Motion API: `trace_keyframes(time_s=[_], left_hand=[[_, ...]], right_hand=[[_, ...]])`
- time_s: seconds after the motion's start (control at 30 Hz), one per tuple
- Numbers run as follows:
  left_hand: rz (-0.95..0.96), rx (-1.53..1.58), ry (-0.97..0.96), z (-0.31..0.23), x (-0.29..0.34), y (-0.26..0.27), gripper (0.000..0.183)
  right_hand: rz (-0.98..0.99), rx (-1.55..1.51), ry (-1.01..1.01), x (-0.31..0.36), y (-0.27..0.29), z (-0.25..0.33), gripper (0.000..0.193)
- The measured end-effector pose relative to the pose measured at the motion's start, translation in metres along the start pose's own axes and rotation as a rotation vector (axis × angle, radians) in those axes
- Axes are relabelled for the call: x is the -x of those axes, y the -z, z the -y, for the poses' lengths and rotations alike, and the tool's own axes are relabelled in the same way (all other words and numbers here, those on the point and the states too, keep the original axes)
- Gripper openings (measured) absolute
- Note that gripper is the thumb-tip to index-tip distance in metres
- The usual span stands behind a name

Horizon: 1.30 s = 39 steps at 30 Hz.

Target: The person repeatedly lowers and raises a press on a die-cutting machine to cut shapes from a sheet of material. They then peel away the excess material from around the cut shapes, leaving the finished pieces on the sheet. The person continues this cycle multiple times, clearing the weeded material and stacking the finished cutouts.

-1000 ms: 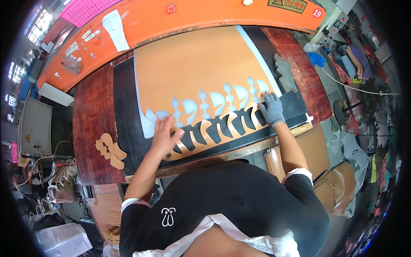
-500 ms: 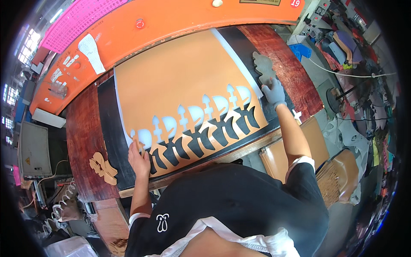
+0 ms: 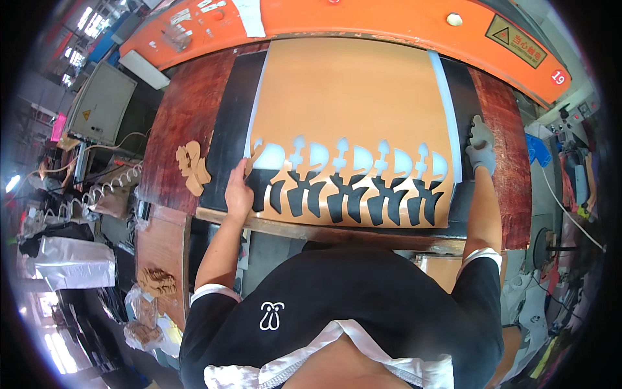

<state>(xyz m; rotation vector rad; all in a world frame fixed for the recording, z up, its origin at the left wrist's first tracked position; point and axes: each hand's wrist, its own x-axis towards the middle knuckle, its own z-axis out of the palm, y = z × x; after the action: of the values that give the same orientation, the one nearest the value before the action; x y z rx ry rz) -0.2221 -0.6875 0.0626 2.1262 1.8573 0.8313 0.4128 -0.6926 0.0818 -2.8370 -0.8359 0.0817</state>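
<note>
**Both hands on the tan sheet at the cutting bench**

We see our left hand (image 3: pixel 238 193) at about 9 o'clock from the picture's centre, bare, lying on the near left corner of the tan sheet (image 3: pixel 353 97). Its fingers are bent around a small tan cut piece (image 3: pixel 254 157) that sticks up from between them toward 1 o'clock; the hand is narrow, gripping that piece.

Our right hand (image 3: pixel 481 144) sits at about 3 o'clock, in a grey glove. It rests fairly flat, fingers pointing toward 12 o'clock, on the black mat (image 3: pixel 228 129) just beside the sheet's right edge. We cannot tell whether it pinches the sheet's edge or only presses down beside it.

The tan sheet itself fills the middle of the bench, running from the orange machine housing (image 3: pixel 389 16) at 12 o'clock down to the bench's near edge. Along its near side runs a row of cut-out holes, pale above and black below, where the white layer (image 3: pixel 446 110) and the black mat show through.

At 9 o'clock, further out than the left hand, a small stack of tan cut pieces (image 3: pixel 192 168) lies on the red-brown bench top (image 3: pixel 175 123), apart from the sheet. Toward 8 o'clock, on a lower side table (image 3: pixel 162 246), lies another heap of tan pieces (image 3: pixel 157 281).
</note>
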Motion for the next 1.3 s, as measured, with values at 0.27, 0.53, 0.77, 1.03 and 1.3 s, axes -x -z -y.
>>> trace_keyframes(time_s=[0.27,0.53,0.77,1.03,1.3], left_hand=[[0.336,-0.064,-0.113,0.014,0.013,0.016,0.043],[0.267,0.627,0.220,0.062,-0.034,-0.014,0.031],[0.225,0.396,-0.154,0.062,-0.015,-0.027,0.040],[0.467,0.245,-0.147,0.062,-0.016,-0.006,0.051],[0.560,0.309,-0.103,0.065,-0.022,0.004,0.036]], right_hand=[[0.031,-0.384,0.064,-0.034,-0.005,-0.019,0.073],[0.255,-0.957,0.358,0.063,0.038,0.072,0.066],[0.579,-0.938,0.707,0.238,-0.003,0.279,0.062],[0.366,-0.215,0.668,0.326,-0.052,0.428,0.067],[0.284,-0.026,0.670,0.334,-0.045,0.432,0.069]])
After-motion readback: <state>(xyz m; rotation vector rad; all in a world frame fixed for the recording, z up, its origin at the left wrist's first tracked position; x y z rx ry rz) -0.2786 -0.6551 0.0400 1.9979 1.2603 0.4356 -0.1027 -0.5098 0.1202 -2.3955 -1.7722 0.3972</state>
